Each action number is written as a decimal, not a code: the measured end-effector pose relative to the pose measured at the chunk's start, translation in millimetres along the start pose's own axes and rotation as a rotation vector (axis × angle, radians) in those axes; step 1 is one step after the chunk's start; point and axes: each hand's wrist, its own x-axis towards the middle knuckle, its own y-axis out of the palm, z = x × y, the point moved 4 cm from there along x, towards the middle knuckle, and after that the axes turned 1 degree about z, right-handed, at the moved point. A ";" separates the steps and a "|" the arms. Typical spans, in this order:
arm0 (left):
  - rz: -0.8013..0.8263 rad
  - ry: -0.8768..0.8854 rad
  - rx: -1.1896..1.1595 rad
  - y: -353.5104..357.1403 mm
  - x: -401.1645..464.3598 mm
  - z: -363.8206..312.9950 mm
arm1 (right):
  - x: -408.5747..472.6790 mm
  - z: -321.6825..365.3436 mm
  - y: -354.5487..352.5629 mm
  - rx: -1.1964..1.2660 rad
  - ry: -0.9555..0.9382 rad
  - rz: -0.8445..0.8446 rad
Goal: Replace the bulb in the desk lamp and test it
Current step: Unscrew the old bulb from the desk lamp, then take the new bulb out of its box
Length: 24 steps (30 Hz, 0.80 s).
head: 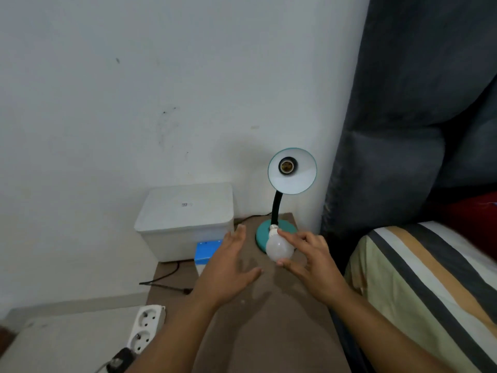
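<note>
With our left hand (228,267) spread empty above the counter (258,319), our right hand (309,261) pinches the bulb (278,247) before the lamp (291,170); we should steady the shade, align threads with the bare socket (286,166), and turn gently.

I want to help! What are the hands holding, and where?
The right hand pinches the bulb by its round glass, thumb below and fingers on top. The left hand holds nothing.

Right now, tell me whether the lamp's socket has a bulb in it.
Empty. The socket inside the lamp shade shows bare; the right hand holds the bulb by the base.
</note>
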 end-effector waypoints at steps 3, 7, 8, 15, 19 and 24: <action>0.028 -0.047 -0.002 20.3 -24.7 19.5 | -15.1 -3.8 21.1 0.012 0.029 0.046; 0.067 -0.111 0.028 43.9 -47.1 42.5 | -28.7 -13.7 47.2 -0.005 0.082 0.086; 0.085 -0.132 0.040 49.0 -49.6 48.0 | -30.9 -15.4 52.9 -0.003 0.087 0.091; 0.224 -0.135 0.186 87.5 -47.7 67.1 | -35.8 -40.7 88.2 -0.018 0.174 0.173; 0.224 -0.130 0.298 110.6 -38.3 82.1 | -33.3 -57.5 102.9 0.004 0.216 0.208; 0.200 -0.128 0.362 121.3 -31.9 89.6 | -28.9 -72.4 112.3 -0.032 0.230 0.228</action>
